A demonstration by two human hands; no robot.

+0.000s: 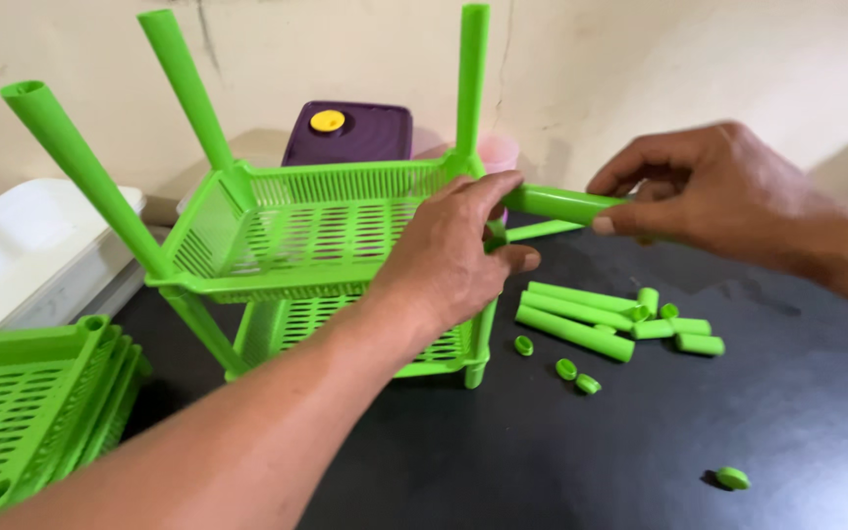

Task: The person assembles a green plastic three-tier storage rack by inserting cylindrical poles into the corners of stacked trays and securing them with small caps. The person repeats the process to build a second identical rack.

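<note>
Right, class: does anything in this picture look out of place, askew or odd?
The green two-tier rack stands tilted under the left hand, and its posts splay instead of standing parallel. The right hand holds a green tube at the fourth corner. One small green cap lies far from the other loose pieces.

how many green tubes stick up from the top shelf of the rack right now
3. One tube rises from the front-left corner, one from the back-left, one from the back-right. The fourth corner is hidden behind the left hand; the right hand holds another tube there.
</note>
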